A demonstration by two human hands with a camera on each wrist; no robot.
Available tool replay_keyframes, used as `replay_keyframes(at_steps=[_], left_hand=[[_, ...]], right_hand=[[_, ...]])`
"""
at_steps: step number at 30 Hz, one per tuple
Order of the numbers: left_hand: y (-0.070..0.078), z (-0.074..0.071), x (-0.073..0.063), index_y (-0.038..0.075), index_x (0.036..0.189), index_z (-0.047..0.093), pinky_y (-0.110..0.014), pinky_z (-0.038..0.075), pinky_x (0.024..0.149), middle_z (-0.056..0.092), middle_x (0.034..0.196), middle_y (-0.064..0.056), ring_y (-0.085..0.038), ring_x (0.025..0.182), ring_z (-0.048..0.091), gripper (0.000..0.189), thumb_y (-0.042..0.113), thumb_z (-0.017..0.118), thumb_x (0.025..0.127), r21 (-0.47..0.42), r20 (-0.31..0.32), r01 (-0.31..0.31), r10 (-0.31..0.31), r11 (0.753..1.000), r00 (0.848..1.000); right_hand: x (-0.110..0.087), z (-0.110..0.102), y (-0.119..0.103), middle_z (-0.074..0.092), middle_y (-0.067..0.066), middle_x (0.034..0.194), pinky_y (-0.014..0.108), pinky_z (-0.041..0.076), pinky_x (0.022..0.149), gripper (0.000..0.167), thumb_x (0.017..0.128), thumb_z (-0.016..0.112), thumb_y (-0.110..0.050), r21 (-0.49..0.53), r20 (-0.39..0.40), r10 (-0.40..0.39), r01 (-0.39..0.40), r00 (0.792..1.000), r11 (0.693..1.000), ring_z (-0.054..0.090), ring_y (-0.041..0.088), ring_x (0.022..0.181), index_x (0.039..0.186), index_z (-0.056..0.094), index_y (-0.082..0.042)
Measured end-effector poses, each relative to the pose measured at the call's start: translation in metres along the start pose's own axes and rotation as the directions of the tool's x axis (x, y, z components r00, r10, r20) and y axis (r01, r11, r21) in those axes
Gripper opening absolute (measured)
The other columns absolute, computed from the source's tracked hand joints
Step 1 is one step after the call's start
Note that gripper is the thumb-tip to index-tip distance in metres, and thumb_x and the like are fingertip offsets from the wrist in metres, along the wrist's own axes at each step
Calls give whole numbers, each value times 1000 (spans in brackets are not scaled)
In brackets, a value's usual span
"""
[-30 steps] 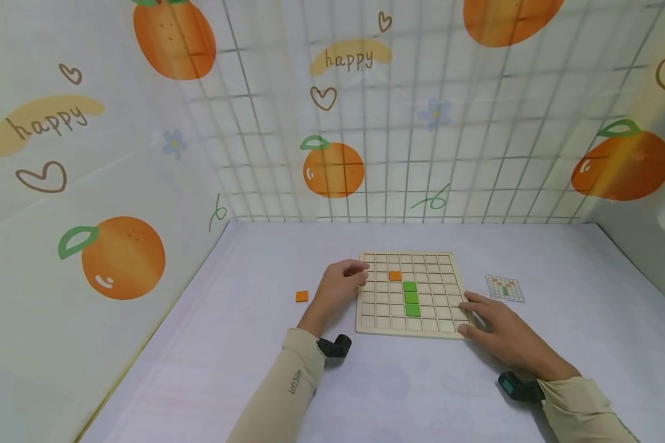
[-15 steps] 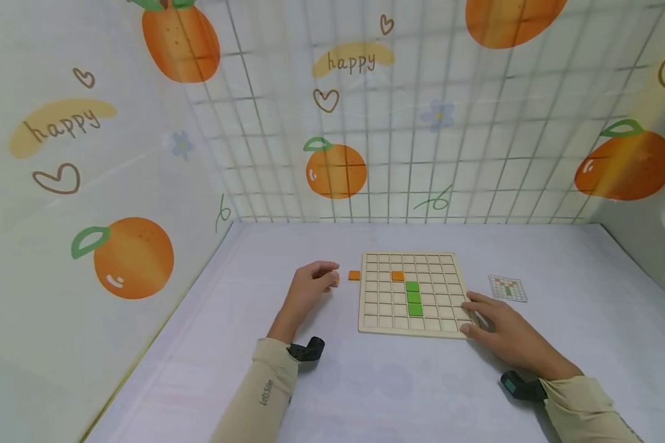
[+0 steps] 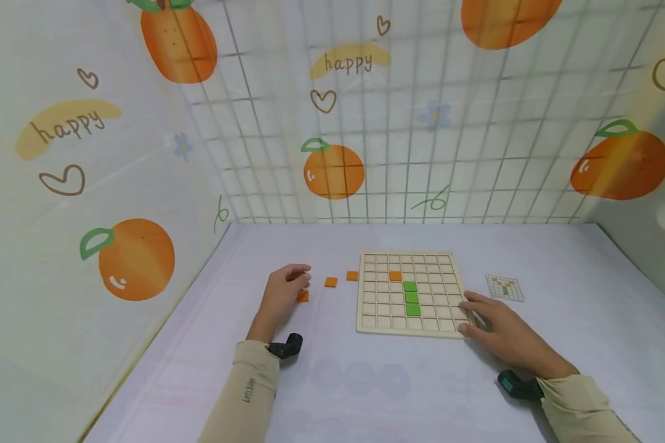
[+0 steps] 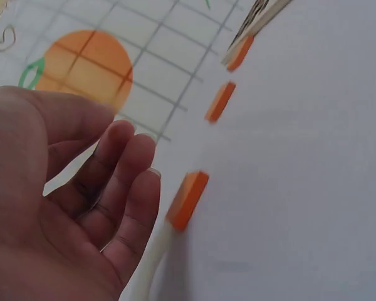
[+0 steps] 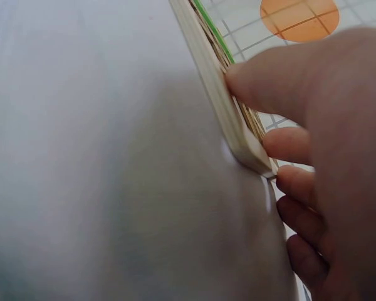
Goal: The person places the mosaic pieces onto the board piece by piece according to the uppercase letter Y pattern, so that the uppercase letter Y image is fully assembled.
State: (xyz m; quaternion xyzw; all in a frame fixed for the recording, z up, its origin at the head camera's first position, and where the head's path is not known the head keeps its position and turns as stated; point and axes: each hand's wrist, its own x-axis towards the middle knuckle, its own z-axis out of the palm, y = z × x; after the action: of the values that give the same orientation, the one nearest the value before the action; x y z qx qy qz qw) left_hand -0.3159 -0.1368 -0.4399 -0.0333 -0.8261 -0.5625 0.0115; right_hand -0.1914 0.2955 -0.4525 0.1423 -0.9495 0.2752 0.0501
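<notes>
My left hand point(image 3: 282, 294) hovers left of the board with its fingers loosely curved, and nothing shows between thumb and fingertips point(image 4: 116, 135). Just below and beside it lies an orange square tile point(image 3: 303, 296), partly hidden by the hand in the head view. Two more orange tiles, one point(image 3: 330, 282) midway and one point(image 3: 352, 275) close to the board's left edge, lie on the table. The wooden grid board point(image 3: 438, 320) carries one orange tile point(image 3: 395, 276) and a column of green tiles point(image 3: 411, 298). My right hand point(image 3: 501, 332) rests its thumb and fingers on the board's near right corner.
A small printed pattern card point(image 3: 505, 288) lies right of the board, beyond the right hand. Fabric walls with orange prints enclose the white table point(image 3: 399, 394) at the back and sides. Both wrists carry black devices.
My left hand has moved leftward away from the board. Two orange tiles have come into view on the table along its path. The right hand has stayed on the board.
</notes>
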Motion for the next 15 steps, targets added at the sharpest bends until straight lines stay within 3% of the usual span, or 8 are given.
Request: replay_keyframes(at_steps=[15], left_hand=[[-9, -13, -3, 14, 122, 71, -37, 51, 86, 67, 107, -1, -21, 100, 59, 27, 23, 67, 97, 135, -16, 17, -15, 991, 1000]], right_hand=[[0, 0, -3, 40, 26, 152, 67, 28, 106, 58, 96, 68, -40, 0, 17, 39, -39, 999, 999, 34, 51, 137, 136, 59, 0]])
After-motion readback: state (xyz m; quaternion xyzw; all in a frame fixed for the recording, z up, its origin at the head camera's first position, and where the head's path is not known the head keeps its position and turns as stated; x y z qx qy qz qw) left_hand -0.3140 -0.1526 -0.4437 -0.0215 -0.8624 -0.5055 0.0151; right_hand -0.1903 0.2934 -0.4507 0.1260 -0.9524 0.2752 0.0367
